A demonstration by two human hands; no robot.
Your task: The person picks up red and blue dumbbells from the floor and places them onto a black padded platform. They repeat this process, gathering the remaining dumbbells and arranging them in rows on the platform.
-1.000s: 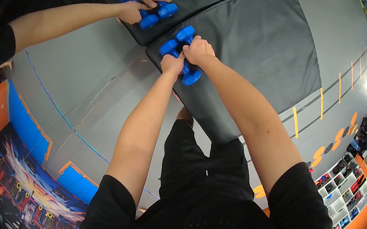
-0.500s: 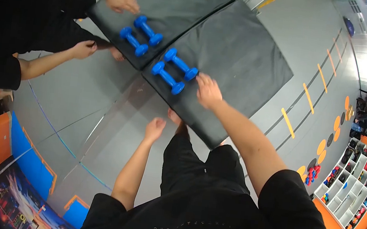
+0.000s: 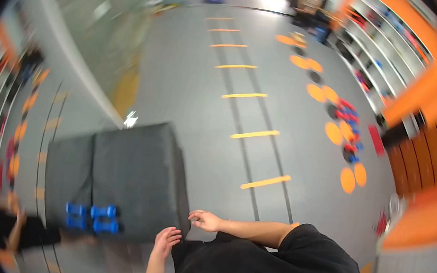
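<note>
Both hands are held out in front of the body, low in the view, close to the right edge of the black padded mat (image 3: 140, 176). My left hand (image 3: 166, 241) is empty, its fingers apart and a little curled. Just to its upper right, my right hand (image 3: 205, 220) is also empty, with loosely bent fingers beside the mat's edge. Several blue dumbbells lie on the near part of the mat, one pair (image 3: 105, 218) right of the seam and another pair (image 3: 76, 215) left of it. Neither hand touches them.
At the lower left is another person in black (image 3: 27, 230). A yellow-runged agility ladder (image 3: 254, 135) runs along the floor. Orange discs (image 3: 333, 132) and red and blue dumbbells (image 3: 348, 113) lie to the right, near white shelves (image 3: 372, 43). A seated person (image 3: 306, 5) is far back.
The view has swung to the right, so the mat and blue dumbbells now sit lower left. My right hand has come away from the dumbbells, and both hands are closer together.
</note>
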